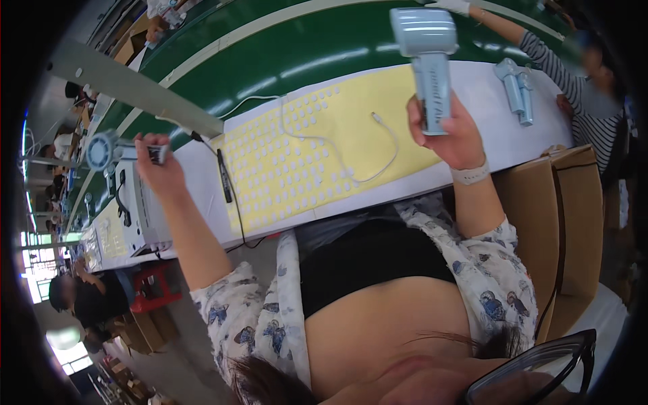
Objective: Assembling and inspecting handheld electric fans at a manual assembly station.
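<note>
Nearest us: dark-framed glasses. Our right hand is wrapped round a light-blue fan, its head above the grip. Our left hand curls round a second fan (head left of the grip). Between both grips we note a yellow sheet.

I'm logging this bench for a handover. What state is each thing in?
Right grip: closed around a blue device, held head up
Left grip: closed on another blue device
Yellow sheet: flat, white stickers leftward, right part bare
White cable: loose, near end unplugged
Black pen: lying down, cap unclear
Two spare devices: lying side by side
</note>
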A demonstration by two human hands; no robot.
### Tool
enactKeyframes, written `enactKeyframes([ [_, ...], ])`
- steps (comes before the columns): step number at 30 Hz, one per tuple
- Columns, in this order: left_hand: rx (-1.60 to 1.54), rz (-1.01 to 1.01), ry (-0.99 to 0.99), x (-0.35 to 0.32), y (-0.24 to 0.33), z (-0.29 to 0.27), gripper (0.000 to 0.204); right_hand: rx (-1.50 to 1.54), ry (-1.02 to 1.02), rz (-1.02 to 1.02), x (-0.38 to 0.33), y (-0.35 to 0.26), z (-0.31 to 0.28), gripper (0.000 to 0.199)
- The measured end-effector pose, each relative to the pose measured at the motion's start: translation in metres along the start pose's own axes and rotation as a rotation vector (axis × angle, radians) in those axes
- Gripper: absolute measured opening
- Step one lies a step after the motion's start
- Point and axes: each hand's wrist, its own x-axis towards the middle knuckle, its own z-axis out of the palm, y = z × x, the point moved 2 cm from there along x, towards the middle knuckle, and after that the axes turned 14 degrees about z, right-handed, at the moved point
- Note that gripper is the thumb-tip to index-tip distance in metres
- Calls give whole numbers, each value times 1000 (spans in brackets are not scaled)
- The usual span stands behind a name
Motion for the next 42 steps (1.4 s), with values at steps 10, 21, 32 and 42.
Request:
enactKeyframes([
  [10,-821,-635,-508,-161,-52,169,65,133,131,-208,-7,-8,1,55],
  [21,-679,-739,-516,-206,-78,202,74,-582,655,-32,-19,30,16,50],
  [32,-665,-484,-364,-194,-80,177,64,-885,358,-175,-1,37,46,49],
  [42,-753,-712,-426,-212,-72,180,64,-1656,681,-83,29,76,-32,25],
])
